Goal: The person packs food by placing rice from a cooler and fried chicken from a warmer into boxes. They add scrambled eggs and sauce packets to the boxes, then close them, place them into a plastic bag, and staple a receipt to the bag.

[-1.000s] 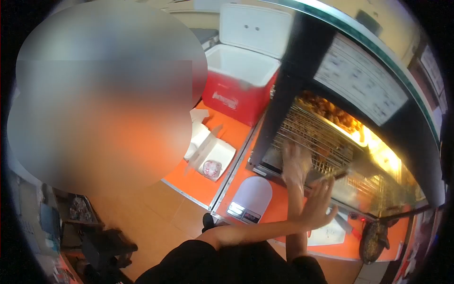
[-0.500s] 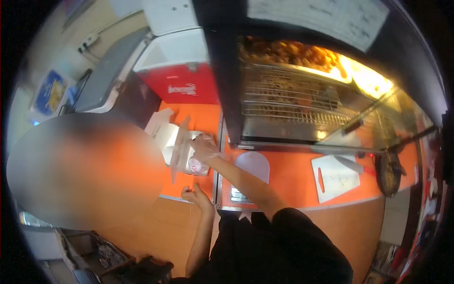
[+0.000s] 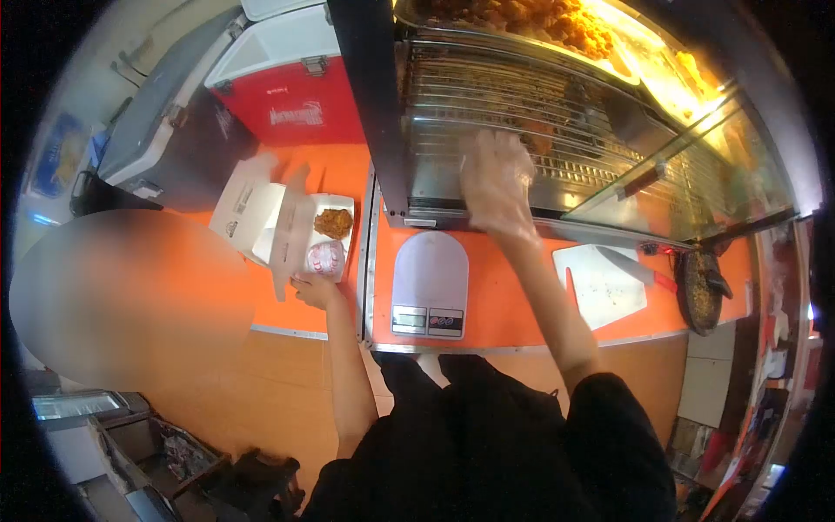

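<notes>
My left hand is at the near edge of an open white takeaway box, its fingers bent against the box's front. Inside the box are a piece of fried chicken and a round wrapped item with red print. The raised lid flaps stand to the left of the chicken. My right hand, in a clear plastic glove, is in front of the lit display cabinet's wire racks. Its fingers are blurred, and nothing can be made out in them.
A kitchen scale lies on the orange counter. To its right are a white cutting board, a knife and a dark bowl. Fried chicken fills the cabinet's top tray. A red cooler stands behind the box.
My right hand has left the box and moved right to the cabinet; the chicken piece is now visible. My left hand has moved up to the box's near edge. The view has shifted.
</notes>
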Action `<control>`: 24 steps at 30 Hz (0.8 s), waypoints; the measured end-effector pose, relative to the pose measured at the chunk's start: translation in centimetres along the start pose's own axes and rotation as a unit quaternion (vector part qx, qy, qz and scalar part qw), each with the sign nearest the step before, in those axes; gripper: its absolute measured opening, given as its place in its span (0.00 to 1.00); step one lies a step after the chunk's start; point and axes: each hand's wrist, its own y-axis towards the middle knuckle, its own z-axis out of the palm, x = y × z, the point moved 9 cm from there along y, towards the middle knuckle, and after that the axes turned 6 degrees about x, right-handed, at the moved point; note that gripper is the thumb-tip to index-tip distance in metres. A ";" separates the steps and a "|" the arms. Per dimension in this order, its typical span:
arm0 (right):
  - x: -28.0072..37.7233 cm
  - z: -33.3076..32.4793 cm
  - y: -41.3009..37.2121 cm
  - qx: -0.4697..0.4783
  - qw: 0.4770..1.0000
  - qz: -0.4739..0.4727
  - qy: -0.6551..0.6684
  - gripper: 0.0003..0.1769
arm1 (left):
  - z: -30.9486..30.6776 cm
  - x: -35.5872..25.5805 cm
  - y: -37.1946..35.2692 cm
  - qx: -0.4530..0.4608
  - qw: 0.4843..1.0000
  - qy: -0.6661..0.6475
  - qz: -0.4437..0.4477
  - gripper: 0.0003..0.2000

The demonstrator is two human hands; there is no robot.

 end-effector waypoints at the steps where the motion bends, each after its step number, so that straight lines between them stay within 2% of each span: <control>1: 0.0 1.2 1.6 0.083 0.996 -0.008 -0.034 0.12 | -0.1 -0.4 -0.3 0.000 1.000 -0.021 0.021 0.29; 3: 0.0 3.4 2.8 0.247 0.963 -0.021 -0.104 0.10 | -0.8 -0.1 -0.5 -0.019 0.994 -0.091 0.062 0.29; 4: 0.5 2.8 3.1 0.213 0.972 -0.052 -0.084 0.09 | -1.4 0.3 -0.6 -0.030 0.989 -0.123 0.079 0.29; 6: 1.7 2.0 2.5 0.149 0.982 -0.109 -0.039 0.10 | -2.8 0.7 -0.3 0.001 0.990 -0.129 0.053 0.30; 9: 4.4 -4.5 2.1 0.056 0.996 -0.052 0.045 0.10 | -2.7 5.3 3.3 0.027 0.987 -0.155 0.042 0.31; 11: 4.9 -5.9 2.9 0.061 0.995 -0.073 0.024 0.11 | -2.9 7.2 3.4 0.051 0.975 -0.213 0.032 0.31; 13: 4.4 -5.7 2.5 0.074 0.993 -0.091 0.031 0.11 | -4.3 5.9 1.0 0.090 0.947 -0.308 0.006 0.32; 15: 4.0 -4.6 2.1 0.092 0.986 -0.118 0.069 0.11 | -4.7 7.9 1.4 0.118 0.942 -0.315 -0.008 0.38; 16: 5.6 -6.0 1.3 0.086 0.981 -0.168 0.052 0.11 | -5.1 7.7 1.0 0.131 0.938 -0.320 -0.013 0.41; 19: 5.1 -7.8 1.4 0.056 0.992 -0.092 0.060 0.10 | -6.6 4.7 -3.2 0.196 0.892 -0.388 -0.121 0.42; 20: 3.8 -6.7 2.0 0.143 0.987 -0.022 0.068 0.17 | -6.6 6.2 -2.2 0.172 0.913 -0.350 -0.119 0.46; 23: 2.8 -6.9 4.8 0.054 0.997 -0.047 -0.043 0.19 | -5.3 9.2 -0.2 0.292 0.880 -0.343 -0.147 0.45; 24: 2.5 -6.1 6.3 0.072 0.992 -0.078 -0.068 0.22 | -5.4 8.8 0.2 0.283 0.878 -0.365 -0.124 0.45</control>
